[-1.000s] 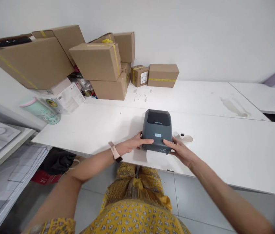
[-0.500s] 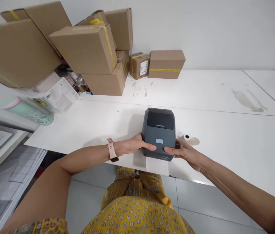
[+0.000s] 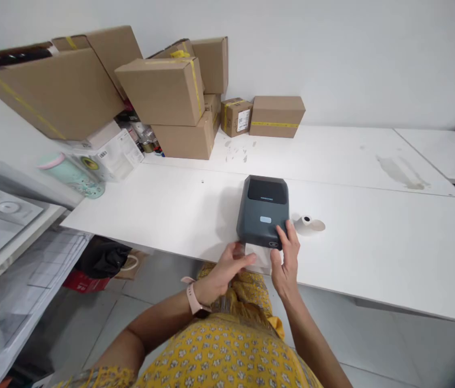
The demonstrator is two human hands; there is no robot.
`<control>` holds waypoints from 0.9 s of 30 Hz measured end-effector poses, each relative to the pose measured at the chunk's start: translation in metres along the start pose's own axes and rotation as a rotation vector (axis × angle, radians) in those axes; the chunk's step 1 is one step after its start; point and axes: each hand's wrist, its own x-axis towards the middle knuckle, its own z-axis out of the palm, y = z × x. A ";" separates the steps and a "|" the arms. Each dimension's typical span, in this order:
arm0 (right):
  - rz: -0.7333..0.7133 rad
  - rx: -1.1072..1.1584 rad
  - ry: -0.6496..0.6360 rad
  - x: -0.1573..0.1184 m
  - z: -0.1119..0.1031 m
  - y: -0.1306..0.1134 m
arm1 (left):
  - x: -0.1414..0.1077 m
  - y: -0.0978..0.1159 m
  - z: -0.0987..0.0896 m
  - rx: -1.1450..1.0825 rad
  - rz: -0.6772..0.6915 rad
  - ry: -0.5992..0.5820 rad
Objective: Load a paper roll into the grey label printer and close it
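Observation:
A dark grey label printer [image 3: 263, 215] with a light button on its lid rests near the front edge of the white table. From its front a white paper strip [image 3: 256, 254] comes out toward me. My left hand [image 3: 227, 269], with a pink watch strap on the wrist, pinches the strip, thumb on top; its other fingers are partly hidden. At the printer's front right corner is my right hand [image 3: 287, 258], fingertips touching the casing and fingers apart. Just right of the printer lies a small white paper roll [image 3: 307, 222] with a loose end.
Cardboard boxes [image 3: 162, 91] are stacked at the back left. A small box [image 3: 236, 116] and a longer box [image 3: 278, 116] stand against the wall. A mint tumbler [image 3: 71, 175] leans at the table's left end. White appliances [image 3: 5, 210] sit on a lower shelf at left.
Both hands have come off the printer's sides, where they gripped it. My left hand has moved down to the paper strip, my right to the front right corner. The view has shifted slightly.

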 end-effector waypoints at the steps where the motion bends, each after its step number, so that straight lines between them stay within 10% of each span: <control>1: -0.054 -0.026 -0.014 0.000 -0.003 0.001 | -0.006 -0.007 0.005 -0.068 -0.153 -0.041; 4: -0.109 -0.031 -0.042 0.007 -0.016 0.004 | -0.006 -0.020 0.019 -0.170 -0.379 -0.071; 8: -0.105 -0.043 -0.059 0.012 -0.025 0.004 | 0.004 -0.022 0.031 -0.174 -0.245 0.104; 27: -0.238 -0.447 -0.006 0.038 -0.003 -0.002 | 0.015 -0.041 0.023 -0.142 -0.108 0.072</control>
